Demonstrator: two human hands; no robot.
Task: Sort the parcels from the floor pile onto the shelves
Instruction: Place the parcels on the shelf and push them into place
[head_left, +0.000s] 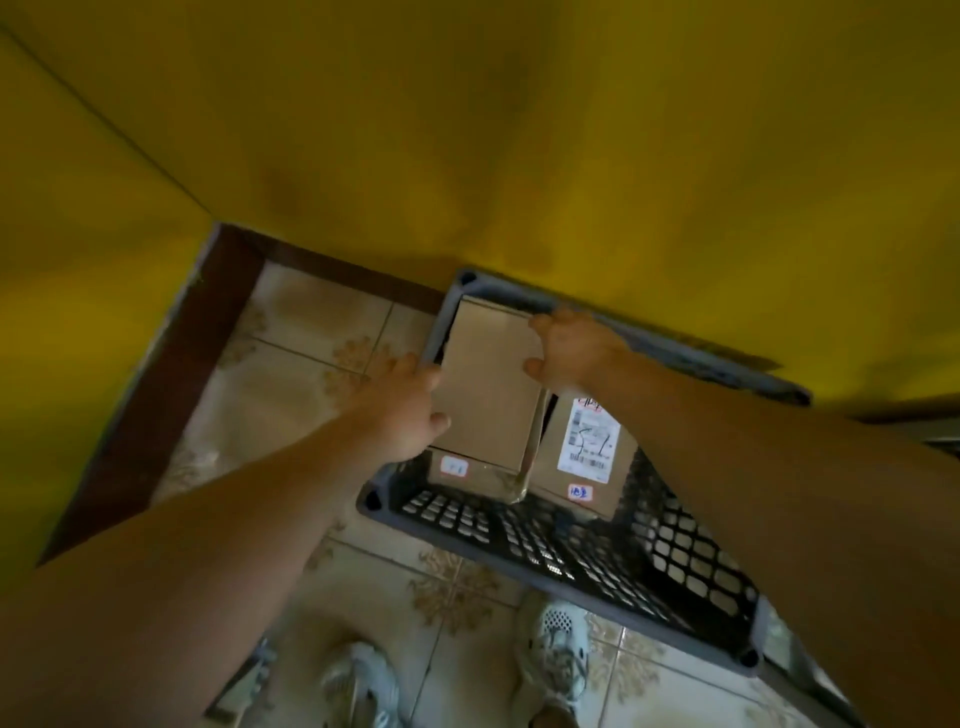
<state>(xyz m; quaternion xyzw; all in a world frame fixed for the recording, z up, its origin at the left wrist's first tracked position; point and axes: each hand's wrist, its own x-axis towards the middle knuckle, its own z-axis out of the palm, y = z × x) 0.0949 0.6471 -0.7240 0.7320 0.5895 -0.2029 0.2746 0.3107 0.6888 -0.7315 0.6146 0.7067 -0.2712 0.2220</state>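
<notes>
We gripped a box (488, 384) in the crate (519, 540), both hands.
L hand (405, 410) fingers curled on its left edge, R hand (569, 348) pinched its right; labelled box (587, 457) beside.

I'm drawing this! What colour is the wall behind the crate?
Yellow; the wall shows best in the head view.

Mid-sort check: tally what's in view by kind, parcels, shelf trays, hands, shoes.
Parcels: 3 (held parcel, stickered parcel beneath, labelled parcel)
Mesh shelf: 1
Hands: 2 (left hand, right hand)
Shoes: 2 (left shoe, right shoe)
Total: 8
</notes>
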